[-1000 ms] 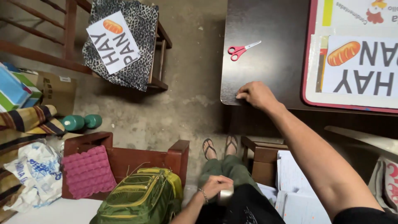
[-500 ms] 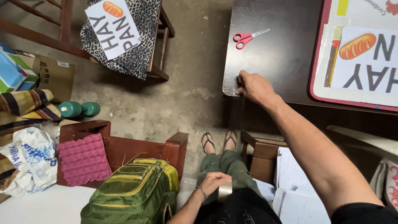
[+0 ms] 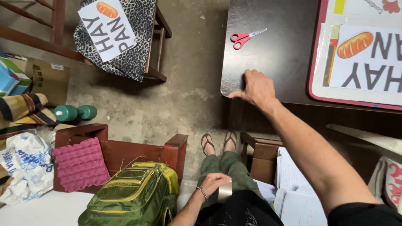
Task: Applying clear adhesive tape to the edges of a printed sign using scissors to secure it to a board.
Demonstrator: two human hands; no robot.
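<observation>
Tape roll (image 3: 225, 192) lay gripped in the left hand (image 3: 214, 183) on the lap. Right hand (image 3: 256, 87) rested spread, holding nothing, at the dark surface (image 3: 272, 54) corner, below red scissors (image 3: 244, 37); reaching them would probably mean stretching forward.

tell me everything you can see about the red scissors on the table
The scissors are small, with red loop handles that look like plastic and short pale metal blades. They lie flat on the dark wooden table, near its far left part, blades shut or nearly so, tips pointing right and slightly away. Nothing touches them. The right hand rests on the table's near corner, apart from them, closer to the person.
</observation>
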